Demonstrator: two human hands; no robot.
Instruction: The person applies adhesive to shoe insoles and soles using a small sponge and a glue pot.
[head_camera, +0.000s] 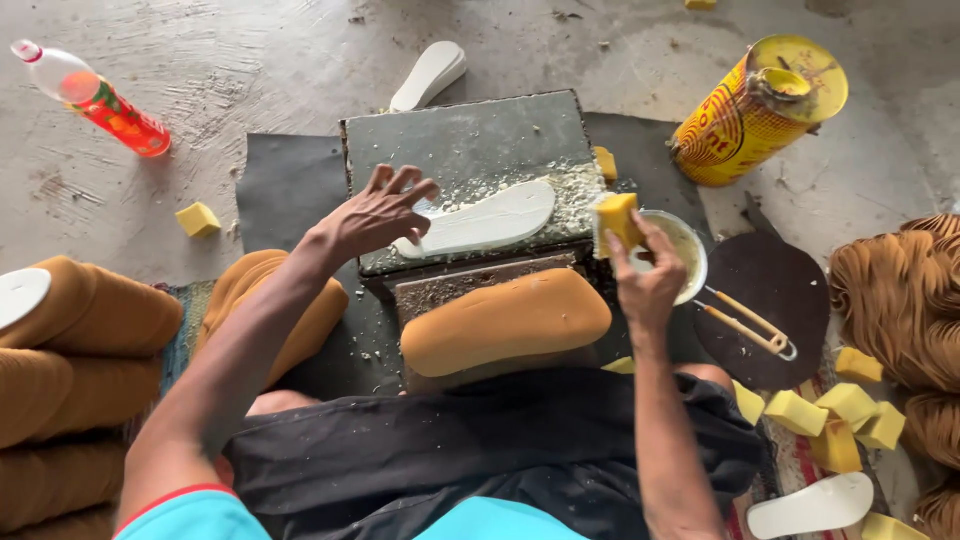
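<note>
A white shoe insole (490, 218) lies on a grey stone block (470, 140) smeared with dried glue. My left hand (380, 212) rests with spread fingers on the insole's left end, pinning it down. My right hand (648, 275) grips a yellow sponge piece (617, 218), raised just over a small bowl of pale glue (688, 250) at the block's right. A tan padded sole (505, 320) rests on a lower block right in front of my lap.
A yellow tin can (755, 110) lies on its side at the back right. Scissors (750, 320) lie on a dark round mat. Several yellow sponge cubes (835, 415), stacked tan soles (70, 370) at left, brown straps (900, 300) at right, a plastic bottle (95, 98), spare insoles (430, 75).
</note>
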